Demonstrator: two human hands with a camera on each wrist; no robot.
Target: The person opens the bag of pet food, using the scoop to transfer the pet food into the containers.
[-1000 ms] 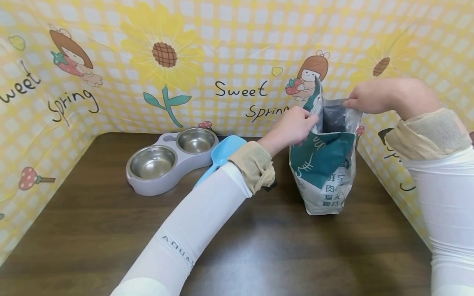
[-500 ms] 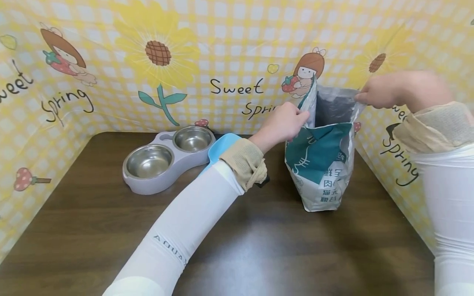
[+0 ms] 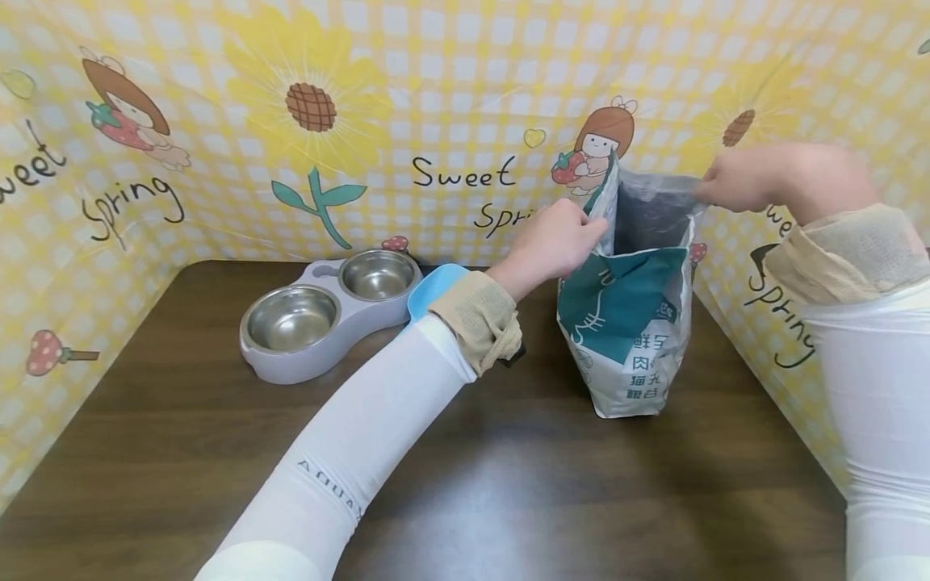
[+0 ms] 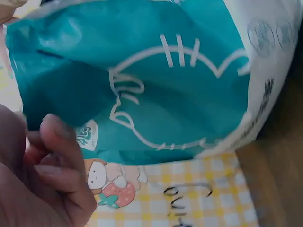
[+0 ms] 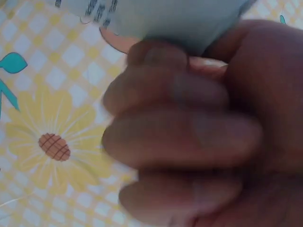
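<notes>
A green and white cat food bag [image 3: 625, 323] stands upright on the right half of the table, its top spread apart so the silvery lining shows. My left hand [image 3: 555, 242] pinches the left edge of its mouth. At the opposite edge, my right hand [image 3: 756, 179] grips the rim between thumb and curled fingers. The left wrist view has the bag's green side [image 4: 180, 94] with a white cat outline, beside my curled fingers [image 4: 66, 165]. In the right wrist view the fingers [image 5: 175, 137] are folded under a pale corner of the bag [image 5: 156, 19]. The bag's contents are hidden.
A lilac double feeder [image 3: 291, 367] with two steel bowls sits at the back left of the brown wooden table [image 3: 450, 484]. Against it lies a blue scoop [image 3: 434, 290], partly covered by my left forearm. Yellow checked cloth [image 3: 465, 97] walls the back and sides.
My right hand has moved slightly right with its edge of the bag, so the mouth is spread wider than a second ago. The view has shifted a little.
</notes>
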